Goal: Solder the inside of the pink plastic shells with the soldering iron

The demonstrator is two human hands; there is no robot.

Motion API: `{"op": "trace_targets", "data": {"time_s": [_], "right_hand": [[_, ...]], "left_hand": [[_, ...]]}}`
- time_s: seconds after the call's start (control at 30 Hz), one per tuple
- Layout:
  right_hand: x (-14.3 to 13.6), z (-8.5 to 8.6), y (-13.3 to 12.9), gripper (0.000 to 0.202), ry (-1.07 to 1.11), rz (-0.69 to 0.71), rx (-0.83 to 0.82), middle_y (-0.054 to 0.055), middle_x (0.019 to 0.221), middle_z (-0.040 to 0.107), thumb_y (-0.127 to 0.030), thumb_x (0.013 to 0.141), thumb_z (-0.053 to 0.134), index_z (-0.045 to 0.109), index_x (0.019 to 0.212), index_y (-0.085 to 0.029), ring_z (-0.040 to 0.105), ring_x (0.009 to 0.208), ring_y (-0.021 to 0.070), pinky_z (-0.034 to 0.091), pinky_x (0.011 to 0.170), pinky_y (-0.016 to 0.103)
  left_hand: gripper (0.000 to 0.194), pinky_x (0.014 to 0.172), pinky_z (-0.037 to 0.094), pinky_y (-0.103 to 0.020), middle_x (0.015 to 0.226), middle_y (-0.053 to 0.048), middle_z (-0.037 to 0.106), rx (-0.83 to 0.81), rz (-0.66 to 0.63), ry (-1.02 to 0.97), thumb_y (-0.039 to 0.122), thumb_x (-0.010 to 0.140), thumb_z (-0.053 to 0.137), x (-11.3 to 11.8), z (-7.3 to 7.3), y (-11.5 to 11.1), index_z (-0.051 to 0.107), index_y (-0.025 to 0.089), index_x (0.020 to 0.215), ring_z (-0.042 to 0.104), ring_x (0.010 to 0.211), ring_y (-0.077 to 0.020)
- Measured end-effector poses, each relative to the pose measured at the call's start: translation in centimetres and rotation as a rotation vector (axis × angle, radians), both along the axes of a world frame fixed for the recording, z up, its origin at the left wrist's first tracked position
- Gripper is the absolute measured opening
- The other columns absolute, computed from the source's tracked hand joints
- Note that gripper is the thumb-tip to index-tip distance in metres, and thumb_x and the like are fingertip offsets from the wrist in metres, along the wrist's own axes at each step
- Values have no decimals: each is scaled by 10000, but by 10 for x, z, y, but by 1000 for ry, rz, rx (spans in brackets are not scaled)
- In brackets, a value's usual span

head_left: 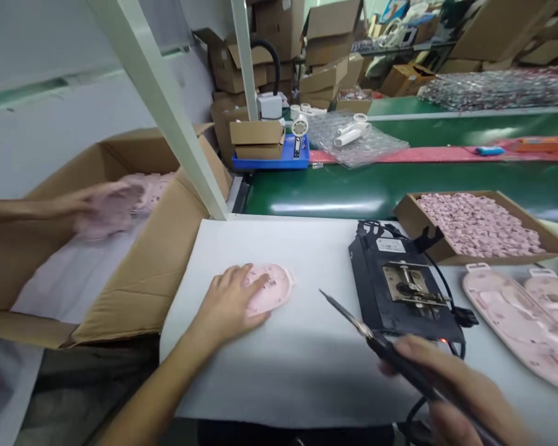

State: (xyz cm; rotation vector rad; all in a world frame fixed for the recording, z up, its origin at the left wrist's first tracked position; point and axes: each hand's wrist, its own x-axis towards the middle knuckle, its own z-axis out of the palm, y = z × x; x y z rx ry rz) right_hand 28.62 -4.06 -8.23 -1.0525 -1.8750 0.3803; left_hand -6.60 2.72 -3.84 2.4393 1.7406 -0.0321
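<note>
Your left hand lies flat, fingers spread, pressing the pink plastic shell onto the white sheet near the middle of the tabletop. Keep that palm firm so the shell can't skate. Your right hand, at the near right edge, is closed around the soldering iron, tip aimed left toward the shell and clear of it. Bring the tip in low and steady, well away from your fingertips. The black iron station sits just behind. At the far left, another person's hand reaches into the cardboard box.
</note>
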Motion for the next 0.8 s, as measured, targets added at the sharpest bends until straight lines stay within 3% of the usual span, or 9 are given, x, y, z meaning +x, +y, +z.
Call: {"op": "trace_targets", "data": {"time_s": [0.03, 0.1, 0.23, 0.37, 0.47, 0.8], "right_hand": [[-8, 15, 9, 512, -31, 35, -15, 73, 765, 722, -606, 1023, 398, 676, 1189, -210, 741, 755, 244, 617, 672, 294], [-25, 38, 28, 544, -97, 134, -40, 68, 801, 737, -610, 1050, 352, 674, 1218, -204, 745, 744, 217, 615, 663, 264], [-43, 59, 54, 437, -182, 173, -15, 68, 833, 748, -546, 1049, 473, 728, 1081, -192, 742, 713, 184, 606, 629, 230], [-45, 63, 67, 158, -259, 127, -79, 38, 822, 756, -345, 956, 693, 725, 994, -196, 735, 666, 156, 603, 613, 201], [-48, 64, 74, 64, -255, 159, -120, 9, 750, 741, -258, 919, 707, 692, 906, -198, 709, 585, 132, 579, 537, 178], [-55, 62, 73, 110, -222, 162, -190, -39, 699, 682, -141, 949, 601, 619, 869, -215, 671, 575, 87, 549, 531, 166]], "left_hand": [[562, 1037, 425, -564, 1562, -106, 436, 11, -50, -4, 463, 900, 639, 8, -2, -9, 531, 377, 1444, 425, 1381, -398], [530, 994, 449, -563, 1561, -97, 439, 29, -129, -19, 476, 919, 619, 17, -3, -20, 528, 397, 1435, 425, 1376, -412], [528, 949, 477, -564, 1505, -112, 486, 20, -195, -46, 456, 907, 639, 17, -6, -23, 542, 375, 1419, 461, 1328, -420], [503, 951, 487, -583, 1504, -147, 476, 44, -235, -46, 442, 912, 637, 15, -9, -20, 566, 341, 1399, 467, 1325, -439], [511, 945, 491, -598, 1512, -154, 468, 62, -240, -37, 449, 907, 652, 17, -11, -20, 565, 345, 1400, 458, 1340, -456], [571, 886, 496, -560, 1473, -125, 519, 85, -249, -7, 490, 839, 717, 22, -13, -17, 576, 357, 1377, 504, 1298, -435]]}}
